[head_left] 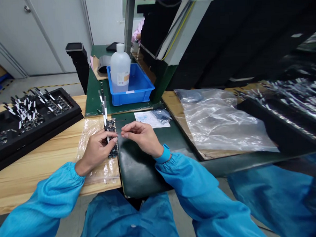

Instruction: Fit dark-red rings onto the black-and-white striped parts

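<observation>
While the left hand [98, 149] holds the board strip [112, 139] in a closed grip at the left edge of the green mat [139, 171], the right hand [143, 137] meets it from over the mat, with thumb and forefinger pinched together. Whether anything lies between those fingertips cannot be told. The strip is a narrow dark panel of small circuit boards. It lies partly on a clear bag [93, 173] just left of the mat, and white tabs [104, 108] stand up from its far end.

Step in hand, as judged: fine work on one board or tab of the strip, with the left hand acting as the clamp. The next move calls for a steady left-hand hold and a light, exact pinch, since the parts are small and the tabs look easy to bend.

Surface and room:
- Mat and bag lie on a wooden table [44, 162].
- At the mat's far edge lies a paper label [150, 118].
- Right of the mat: a crumpled plastic sheet [221, 122], then a black tray [284, 134].
- Left of the mat, well apart: a second black tray [76, 110] loaded with similar tabbed boards.
- Beyond the mat: a blue bin [132, 97] holding a white bottle [120, 69].
- Beyond the mat and to its left: a stack of black trays [78, 59].
- Far beyond the mat: white doors [39, 33] and another person's pink sleeve [139, 28].
</observation>
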A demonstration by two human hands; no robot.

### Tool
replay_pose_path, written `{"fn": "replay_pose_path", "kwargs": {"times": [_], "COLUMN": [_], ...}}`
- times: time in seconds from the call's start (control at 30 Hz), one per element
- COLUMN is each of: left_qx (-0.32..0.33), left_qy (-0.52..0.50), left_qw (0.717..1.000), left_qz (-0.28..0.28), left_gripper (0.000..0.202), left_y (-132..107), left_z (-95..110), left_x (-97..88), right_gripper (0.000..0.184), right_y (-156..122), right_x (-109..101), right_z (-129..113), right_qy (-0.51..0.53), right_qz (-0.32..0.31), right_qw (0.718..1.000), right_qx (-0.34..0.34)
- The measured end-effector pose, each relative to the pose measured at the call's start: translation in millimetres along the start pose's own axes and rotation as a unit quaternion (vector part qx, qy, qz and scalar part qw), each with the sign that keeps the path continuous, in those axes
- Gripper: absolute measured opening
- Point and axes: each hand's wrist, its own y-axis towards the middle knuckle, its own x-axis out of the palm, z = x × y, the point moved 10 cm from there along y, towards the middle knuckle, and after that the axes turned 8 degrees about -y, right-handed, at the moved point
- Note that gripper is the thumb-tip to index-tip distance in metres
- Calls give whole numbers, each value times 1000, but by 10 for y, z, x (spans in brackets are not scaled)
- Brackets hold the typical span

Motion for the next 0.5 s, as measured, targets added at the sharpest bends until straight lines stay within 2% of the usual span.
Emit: {"fn": "replay_pose_path", "kwargs": {"times": [0.17,0.4,0.5], "left_qx": [-13,-18,-27], "left_qy": [-28,-53,-68], "left_qw": [999,998,997], "left_qz": [14,25,33], "left_gripper": [17,13,15], "left_y": [-7,5,5], "left_z": [-51,-27,-51], "left_x": [-12,-17,-39], "right_gripper": [12,3,7], "right_y": [-39,-128,-151], "right_x": [31,131,144], "right_z": [-170,-326,-377], "right_qy": [-66,-144,-193], "right_qz": [11,1,4], "right_qw": [994,978,966], "right_qx": [-81,-154,-174]}}
